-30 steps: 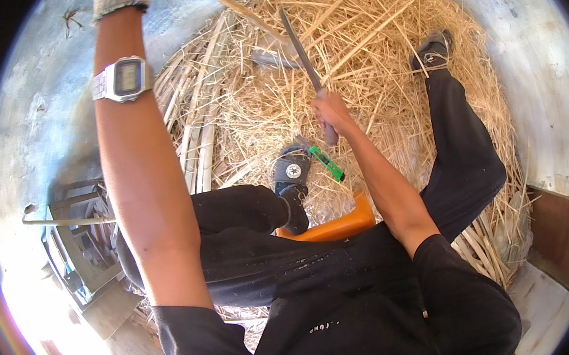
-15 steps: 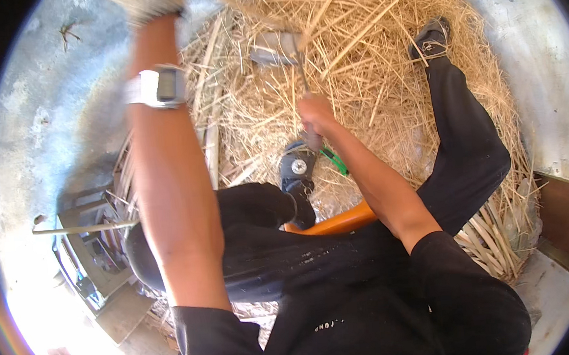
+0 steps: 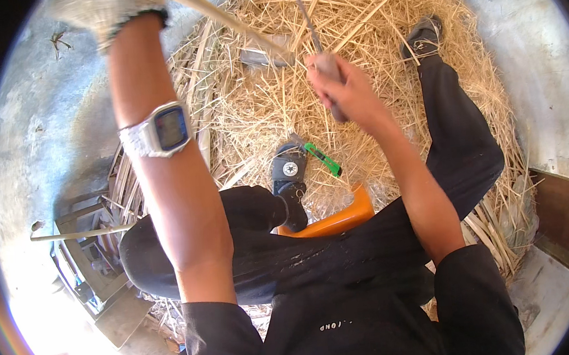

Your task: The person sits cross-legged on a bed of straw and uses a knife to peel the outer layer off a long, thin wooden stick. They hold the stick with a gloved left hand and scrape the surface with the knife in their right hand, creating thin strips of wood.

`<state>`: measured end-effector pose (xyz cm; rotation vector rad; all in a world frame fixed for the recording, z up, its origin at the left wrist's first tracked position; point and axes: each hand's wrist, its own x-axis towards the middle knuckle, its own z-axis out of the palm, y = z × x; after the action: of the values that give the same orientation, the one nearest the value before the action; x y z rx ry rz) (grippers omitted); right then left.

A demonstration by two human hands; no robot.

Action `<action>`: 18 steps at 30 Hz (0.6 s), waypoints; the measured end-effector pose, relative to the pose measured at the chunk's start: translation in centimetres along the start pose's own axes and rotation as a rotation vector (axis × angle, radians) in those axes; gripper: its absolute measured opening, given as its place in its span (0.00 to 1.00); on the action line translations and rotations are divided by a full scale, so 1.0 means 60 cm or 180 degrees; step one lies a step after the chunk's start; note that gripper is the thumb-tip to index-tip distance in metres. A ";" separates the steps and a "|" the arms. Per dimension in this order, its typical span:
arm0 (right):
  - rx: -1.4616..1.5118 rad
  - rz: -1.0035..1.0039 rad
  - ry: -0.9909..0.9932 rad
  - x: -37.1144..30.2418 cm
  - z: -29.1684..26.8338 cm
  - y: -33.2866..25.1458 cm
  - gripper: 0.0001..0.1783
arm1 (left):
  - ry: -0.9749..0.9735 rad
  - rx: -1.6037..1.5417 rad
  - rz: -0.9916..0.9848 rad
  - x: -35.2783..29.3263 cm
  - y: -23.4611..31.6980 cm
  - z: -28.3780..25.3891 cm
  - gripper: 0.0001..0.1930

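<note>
Right hand (image 3: 348, 94) grasps knife (image 3: 328, 67), beyond green cutter (image 3: 323, 159); gloved left hand (image 3: 111, 11) beyond and left of cutter — grip cropped, can't tell. Knife could glance off stick (image 3: 224, 19), beyond-left of cutter, if angled badly — shoe (image 3: 289, 168) beside cutter at risk.

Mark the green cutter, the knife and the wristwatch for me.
Green cutter (image 3: 323, 159): head view, middle of its green body.
Knife (image 3: 329, 67): head view, on its handle.
Wristwatch (image 3: 171, 128): head view, on its display.

Up comes the bare right-hand grip (image 3: 352, 92), raising the long, dark-bladed knife (image 3: 327, 65)! The pale-gloved left-hand grip (image 3: 111, 13) pulls back bodyward, and the green-and-black box cutter (image 3: 323, 159) is fully uncovered again.
</note>
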<state>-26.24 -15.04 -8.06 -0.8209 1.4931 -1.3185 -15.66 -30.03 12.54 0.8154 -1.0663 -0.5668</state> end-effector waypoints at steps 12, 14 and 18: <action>-0.0017 -0.0268 0.0539 -0.034 0.084 0.119 0.10 | 0.0091 -0.0036 0.0522 -0.029 -0.010 -0.008 0.26; -0.0559 -0.0116 0.0593 -0.031 0.100 0.153 0.10 | 0.0337 0.0069 0.0529 -0.020 -0.015 0.006 0.26; -0.0791 0.1507 0.0204 -0.003 0.093 0.168 0.14 | 0.0520 -0.0257 -0.0047 -0.018 -0.016 -0.011 0.25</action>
<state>-19.92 -14.82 -17.67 -0.5313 1.7914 -0.8251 -15.49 -29.56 10.99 0.7854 -0.8832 -0.5428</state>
